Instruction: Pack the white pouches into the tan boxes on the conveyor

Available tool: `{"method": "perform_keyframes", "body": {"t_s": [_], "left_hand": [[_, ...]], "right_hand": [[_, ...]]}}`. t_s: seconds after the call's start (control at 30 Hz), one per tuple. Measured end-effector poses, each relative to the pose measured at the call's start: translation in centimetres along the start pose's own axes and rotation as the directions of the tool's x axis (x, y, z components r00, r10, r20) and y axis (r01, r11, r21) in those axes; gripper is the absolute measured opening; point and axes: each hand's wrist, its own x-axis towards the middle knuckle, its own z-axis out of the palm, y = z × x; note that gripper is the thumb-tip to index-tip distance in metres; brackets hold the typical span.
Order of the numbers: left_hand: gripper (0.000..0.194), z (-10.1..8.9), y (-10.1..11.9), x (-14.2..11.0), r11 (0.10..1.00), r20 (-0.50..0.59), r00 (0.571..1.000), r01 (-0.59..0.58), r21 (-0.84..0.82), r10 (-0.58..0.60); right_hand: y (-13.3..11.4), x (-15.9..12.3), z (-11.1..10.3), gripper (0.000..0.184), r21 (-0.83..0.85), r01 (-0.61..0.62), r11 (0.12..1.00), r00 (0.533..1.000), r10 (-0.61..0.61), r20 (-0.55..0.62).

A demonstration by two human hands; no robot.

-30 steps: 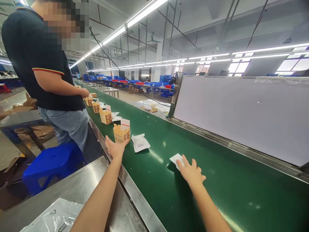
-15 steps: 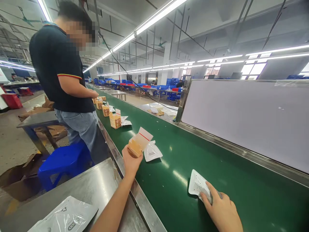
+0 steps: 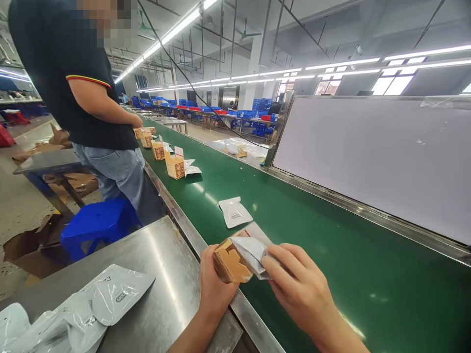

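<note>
The right hand (image 3: 300,289) covers part of the silver pouch (image 3: 250,254) and the left hand (image 3: 217,279) hides the lower end of the tan carton (image 3: 230,262), so whether the pouch sits inside cannot be told. Both forearms (image 3: 189,338) run off the bottom edge, the pouches (image 3: 114,294) at the tabletop's (image 3: 162,255) left corner are cut off, and the far blue crates (image 3: 246,105) are too small to make out.

This was a factory packing floor: a long green conveyor belt (image 3: 368,274) ran beside a stainless steel workbench (image 3: 154,260), with small cardboard boxes (image 3: 175,166) standing along it. Blue plastic crates (image 3: 259,117) filled distant benches under rows of strip lights (image 3: 342,63) and ceiling fans (image 3: 246,34).
</note>
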Motion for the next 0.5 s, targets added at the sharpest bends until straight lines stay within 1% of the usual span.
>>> {"method": "perform_keyframes", "body": {"t_s": [0.07, 0.1, 0.13, 0.2, 0.23, 0.3, 0.37, 0.43, 0.5], "left_hand": [[0.063, 0.0, -0.4, 0.1, 0.999, 0.008, 0.999, -0.040, 0.030, 0.040], [0.063, 0.0, -0.5, 0.1, 0.998, 0.007, 0.998, -0.058, 0.039, 0.058], [0.063, 0.0, -0.6, 0.1, 0.997, 0.000, 0.997, -0.071, 0.039, 0.071], [0.065, -0.1, -0.6, 0.1, 0.996, 0.004, 0.996, -0.088, 0.024, 0.088], [0.065, -0.1, -0.5, 0.1, 0.996, 0.013, 0.996, -0.085, 0.017, 0.085], [0.064, 0.0, -0.4, 0.1, 0.998, 0.042, 0.997, -0.067, 0.013, 0.066], [0.063, 0.2, -0.5, 0.0, 0.996, 0.061, 0.995, -0.083, 0.046, 0.080], [0.064, 0.4, -0.6, -0.2, 0.977, 0.075, 0.982, -0.184, 0.111, 0.176], [0.066, 0.5, -0.9, -0.5, 0.930, 0.110, 0.944, -0.326, 0.167, 0.311]], "right_hand": [[0.4, -0.4, 0.5, 0.023, -0.043, 0.057, 0.997, 0.995, -0.053, 0.080], [0.7, -0.5, 0.4, 0.025, -0.035, 0.094, 0.995, 0.989, -0.089, 0.120], [1.1, -0.6, 0.2, 0.028, -0.003, 0.133, 0.991, 0.978, -0.131, 0.160], [2.1, -0.6, -0.6, 0.032, 0.116, 0.176, 0.977, 0.950, -0.200, 0.239], [2.6, -0.5, -1.2, 0.032, 0.177, 0.174, 0.969, 0.938, -0.218, 0.269], [3.7, -0.1, -2.0, 0.024, 0.250, 0.134, 0.959, 0.929, -0.209, 0.305], [4.3, 0.4, -2.4, 0.020, 0.235, 0.134, 0.963, 0.920, -0.209, 0.331], [4.1, 0.7, -1.9, 0.024, 0.163, 0.207, 0.965, 0.892, -0.255, 0.374], [3.1, 0.7, -0.7, 0.027, 0.084, 0.312, 0.946, 0.860, -0.318, 0.400]]}}
